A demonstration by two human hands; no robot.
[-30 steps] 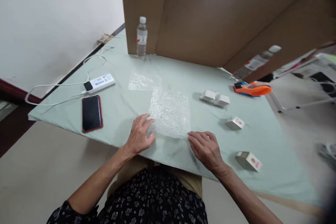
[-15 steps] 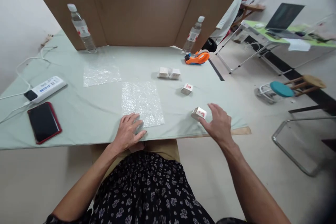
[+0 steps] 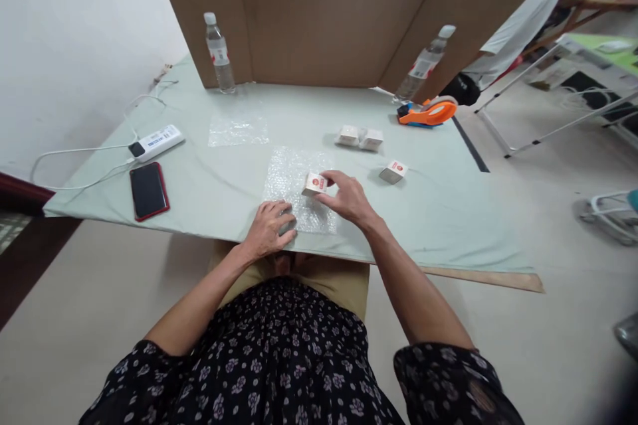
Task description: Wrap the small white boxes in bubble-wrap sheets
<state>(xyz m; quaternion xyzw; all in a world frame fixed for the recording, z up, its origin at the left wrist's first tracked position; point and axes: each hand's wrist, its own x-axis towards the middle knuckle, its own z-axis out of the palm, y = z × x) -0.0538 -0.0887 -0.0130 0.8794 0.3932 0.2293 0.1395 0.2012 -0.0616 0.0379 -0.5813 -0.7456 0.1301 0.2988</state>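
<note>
A sheet of bubble wrap (image 3: pixel 292 176) lies on the pale green tablecloth (image 3: pixel 209 186) in front of me. My left hand (image 3: pixel 269 229) rests flat on the sheet's near left corner, fingers spread. My right hand (image 3: pixel 349 198) grips a small white box with a red mark (image 3: pixel 314 184) and holds it over the right part of the sheet. Another such box (image 3: pixel 393 172) lies to the right, and two white boxes (image 3: pixel 359 137) sit side by side further back.
A second bubble wrap sheet (image 3: pixel 238 129) lies at the back left. A red-cased phone (image 3: pixel 147 190) and a white power strip (image 3: pixel 155 142) are on the left. Two water bottles (image 3: pixel 218 53) (image 3: pixel 423 63) stand before a brown cardboard screen (image 3: pixel 323 13). An orange tape dispenser (image 3: pixel 427 113) is back right.
My right hand took the small box from the table's right near edge and carried it left over the bubble wrap. My left hand stayed on the sheet's corner.
</note>
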